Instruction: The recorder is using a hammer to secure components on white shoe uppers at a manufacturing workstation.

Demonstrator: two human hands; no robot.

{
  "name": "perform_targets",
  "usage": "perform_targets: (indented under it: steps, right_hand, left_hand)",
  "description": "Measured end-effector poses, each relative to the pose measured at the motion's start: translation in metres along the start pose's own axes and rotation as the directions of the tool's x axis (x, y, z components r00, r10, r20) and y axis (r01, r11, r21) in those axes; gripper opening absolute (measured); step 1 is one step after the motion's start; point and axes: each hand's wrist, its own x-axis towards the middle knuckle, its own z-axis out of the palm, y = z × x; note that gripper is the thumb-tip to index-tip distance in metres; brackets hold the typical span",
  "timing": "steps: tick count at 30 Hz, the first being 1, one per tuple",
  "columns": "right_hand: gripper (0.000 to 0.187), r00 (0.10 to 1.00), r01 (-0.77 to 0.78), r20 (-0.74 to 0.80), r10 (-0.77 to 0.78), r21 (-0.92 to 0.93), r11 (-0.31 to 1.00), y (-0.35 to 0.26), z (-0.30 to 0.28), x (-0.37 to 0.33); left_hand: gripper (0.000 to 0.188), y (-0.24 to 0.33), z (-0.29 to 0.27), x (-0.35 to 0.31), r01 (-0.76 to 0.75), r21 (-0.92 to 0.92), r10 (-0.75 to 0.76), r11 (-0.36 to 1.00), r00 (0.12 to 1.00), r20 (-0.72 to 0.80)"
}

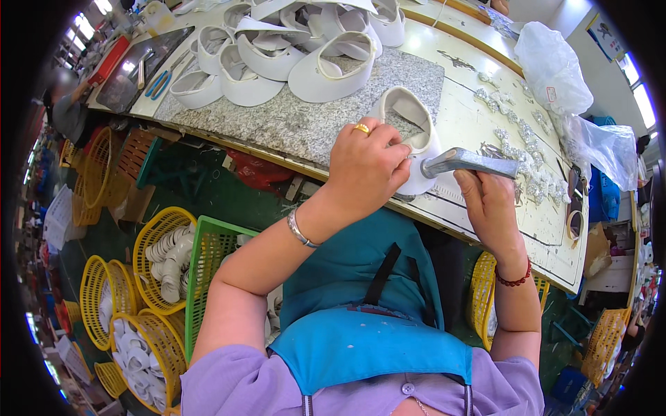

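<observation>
My left hand (371, 163) is closed on the near part of a white looped piece (416, 114) with a rounded flap, which may be a shoe upper. The piece lies at the table's front edge. My right hand (489, 208) grips a hammer (472, 162) just below its metal head; the handle is mostly hidden in my fist. The round hammer face is right by the flap, close to my left fingertips. Whether it touches the flap I cannot tell. Behind, a heap of similar white pieces (333, 69) rests on a speckled grey slab (277, 128).
Silvery, glittering trims (520, 139) lie across the table's right side, near clear plastic bags (555, 69). Blue-handled pliers (159, 83) and a dark tray (132, 69) are at the left. Yellow baskets (142, 246) and a green crate (201, 277) stand below on the floor.
</observation>
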Motion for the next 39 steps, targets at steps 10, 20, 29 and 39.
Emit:
perform_targets:
  steps: [10, 20, 29, 39]
  right_hand:
    - [0.013, 0.996, 0.08, -0.032, -0.08, -0.01, 0.997, -0.003, 0.004, 0.002]
    - [0.017, 0.993, 0.095, -0.066, -0.098, -0.047, 0.994, -0.004, -0.001, 0.0]
    - [0.012, 0.975, 0.123, 0.197, -0.101, -0.106, 0.987, 0.002, 0.022, 0.005]
    - [0.01, 0.988, 0.153, 0.028, -0.151, -0.195, 0.969, 0.002, 0.02, 0.0]
  left_hand:
    - [0.011, -0.003, -0.002, 0.018, 0.073, -0.021, -0.066, 0.997, 0.967, 0.245]
    - [0.008, -0.009, 0.007, 0.02, 0.003, -0.058, 0.011, 0.998, 0.971, 0.239]
    - [0.008, -0.021, -0.009, 0.014, 0.075, -0.142, -0.031, 0.987, 0.956, 0.291]
    - [0.01, -0.019, -0.008, 0.032, 0.159, -0.203, -0.061, 0.966, 0.906, 0.418]
